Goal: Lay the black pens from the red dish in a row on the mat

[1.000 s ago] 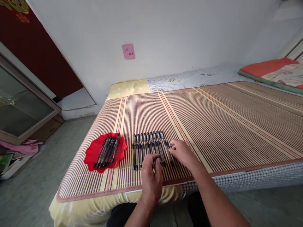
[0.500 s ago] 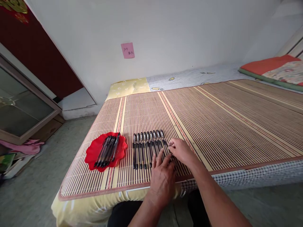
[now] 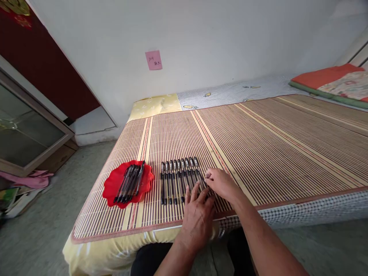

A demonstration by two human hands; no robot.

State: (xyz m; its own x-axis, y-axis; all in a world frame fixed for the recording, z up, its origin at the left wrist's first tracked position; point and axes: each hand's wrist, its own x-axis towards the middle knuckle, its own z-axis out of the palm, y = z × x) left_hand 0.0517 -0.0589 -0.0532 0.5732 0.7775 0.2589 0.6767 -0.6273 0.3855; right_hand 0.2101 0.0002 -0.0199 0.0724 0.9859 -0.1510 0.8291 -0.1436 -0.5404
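Head view: light, stiff, slippery pens (image 3: pixel 179 180) are being pressed by the flat, spread left hand (image 3: pixel 198 216); the right hand (image 3: pixel 221 184) is being pinched onto the end pen's barrel.

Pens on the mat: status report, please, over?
Left hand flat, fingers spread on the pen row's right end. Right hand pinching the rightmost pen. More pens lie on the red plate. Nothing in the way.

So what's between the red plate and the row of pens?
Nothing: in the head view only bare mat separates the red plate from the row of pens.
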